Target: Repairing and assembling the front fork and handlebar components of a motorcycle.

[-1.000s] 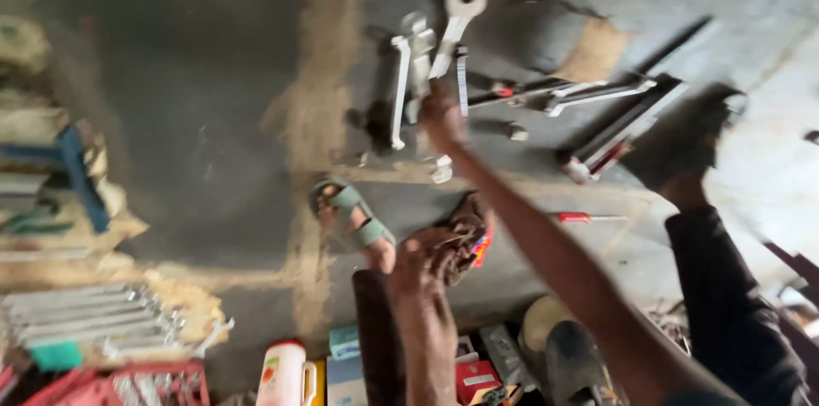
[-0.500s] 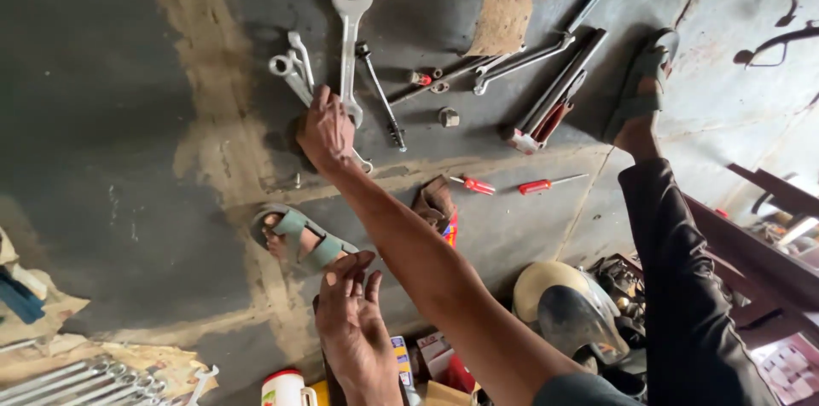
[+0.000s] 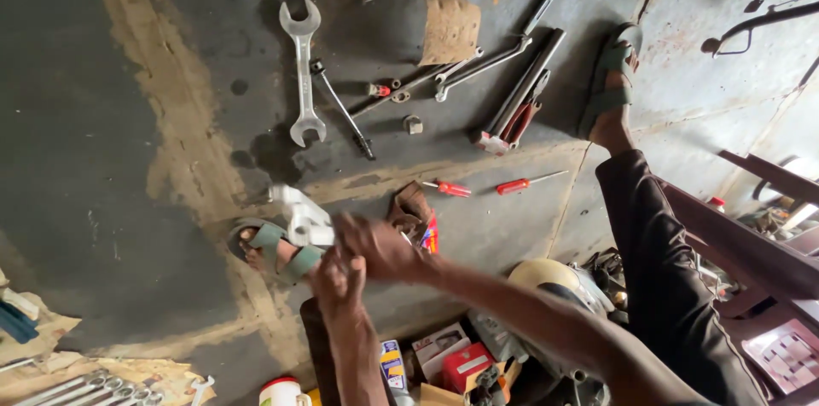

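The right hand (image 3: 380, 246) has its grip closed around blurred silver wrenches (image 3: 300, 217), which stick out to its left, above a sandaled foot (image 3: 273, 246). The left hand (image 3: 339, 280) is just below, touching the right one; whether its grip is open, I cannot tell. A big wrench (image 3: 302, 71) lies on the floor (image 3: 128, 116) well above.

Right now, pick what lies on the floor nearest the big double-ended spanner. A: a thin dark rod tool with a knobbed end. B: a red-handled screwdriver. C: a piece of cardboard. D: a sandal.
A: the thin dark rod tool lies right beside the big spanner, while the screwdrivers, the sandal and the cardboard sit farther off.
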